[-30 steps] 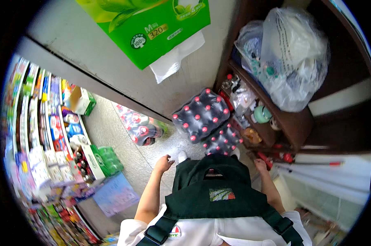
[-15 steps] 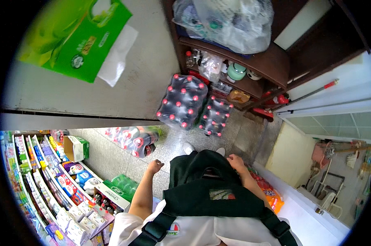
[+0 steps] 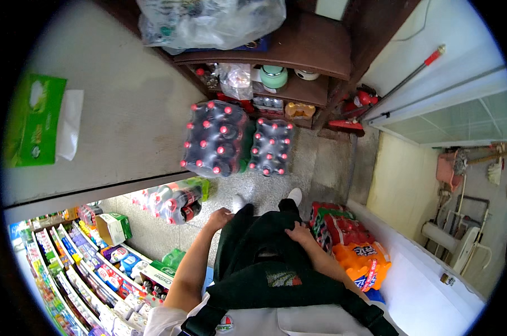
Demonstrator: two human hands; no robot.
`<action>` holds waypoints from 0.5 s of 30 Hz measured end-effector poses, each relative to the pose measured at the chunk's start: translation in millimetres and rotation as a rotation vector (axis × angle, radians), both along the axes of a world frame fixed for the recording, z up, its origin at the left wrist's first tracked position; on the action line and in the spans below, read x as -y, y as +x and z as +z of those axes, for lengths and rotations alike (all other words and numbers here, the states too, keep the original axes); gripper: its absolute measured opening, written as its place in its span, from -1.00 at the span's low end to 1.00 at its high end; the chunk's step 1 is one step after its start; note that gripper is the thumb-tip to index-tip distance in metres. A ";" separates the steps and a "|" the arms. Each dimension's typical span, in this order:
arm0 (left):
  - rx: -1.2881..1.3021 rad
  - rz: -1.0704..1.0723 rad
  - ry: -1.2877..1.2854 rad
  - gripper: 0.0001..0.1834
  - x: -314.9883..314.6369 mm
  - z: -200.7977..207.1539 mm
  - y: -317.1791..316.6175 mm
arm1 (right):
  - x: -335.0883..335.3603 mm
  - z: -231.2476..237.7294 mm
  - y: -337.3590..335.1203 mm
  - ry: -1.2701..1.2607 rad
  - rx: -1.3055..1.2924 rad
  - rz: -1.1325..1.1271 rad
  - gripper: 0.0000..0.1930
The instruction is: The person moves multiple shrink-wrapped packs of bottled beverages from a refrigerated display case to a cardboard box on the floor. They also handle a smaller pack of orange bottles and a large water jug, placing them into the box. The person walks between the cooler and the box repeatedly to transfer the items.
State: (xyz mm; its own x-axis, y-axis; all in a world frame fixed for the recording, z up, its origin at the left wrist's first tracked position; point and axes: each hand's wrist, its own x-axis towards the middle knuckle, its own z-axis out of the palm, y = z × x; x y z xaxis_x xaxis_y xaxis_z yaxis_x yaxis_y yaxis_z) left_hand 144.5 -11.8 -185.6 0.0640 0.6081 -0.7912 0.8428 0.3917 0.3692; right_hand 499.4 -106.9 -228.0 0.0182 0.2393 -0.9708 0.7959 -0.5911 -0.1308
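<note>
A dark green apron [image 3: 248,252] hangs down my front over a white top. My left hand [image 3: 220,219], fingers closed, is at the apron's left edge and seems to pinch it. On the right, my right hand [image 3: 299,231] has its fingers curled on the apron cloth. Past my shoes stand two shrink-wrapped packs of dark bottles with red caps: a larger bottle pack [image 3: 215,140] and a smaller bottle pack [image 3: 271,147] beside it. Neither hand touches them. Another wrapped bottle pack [image 3: 172,200] lies on the floor to the left.
A brown shelf unit [image 3: 315,45] holds a large plastic bag [image 3: 208,22] and a green lidded jar [image 3: 273,77]. Left are a grey tabletop [image 3: 130,112] with a green tissue pack [image 3: 38,120], and stocked store shelves [image 3: 91,269]. Red packs [image 3: 338,227] and an orange pack [image 3: 364,260] sit right, near a broom [image 3: 349,126].
Both hands have moved in to the apron's edges. My view has shifted, so the tissue pack appears farther left and more of the red and orange packs shows.
</note>
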 end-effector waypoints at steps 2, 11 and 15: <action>0.142 0.095 -0.069 -0.54 -16.2 -31.4 27.2 | 6.1 12.5 -4.0 0.029 0.041 -0.077 -0.09; 0.504 0.810 -0.497 -0.25 -67.4 -225.1 103.4 | 73.3 -23.0 -82.8 0.162 0.320 -0.214 0.04; 0.620 1.294 -0.474 -0.12 -65.8 -314.3 110.2 | 88.9 -35.0 -114.8 0.212 0.383 -0.235 0.00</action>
State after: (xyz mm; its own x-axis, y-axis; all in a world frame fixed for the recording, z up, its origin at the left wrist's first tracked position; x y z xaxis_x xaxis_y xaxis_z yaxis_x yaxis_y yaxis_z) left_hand 254.6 54.0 -499.9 0.0877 0.2089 -0.9740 -0.4033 0.9015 0.1570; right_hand 384.6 -195.8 -263.1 0.4410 0.3775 -0.8143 0.6588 -0.7523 0.0081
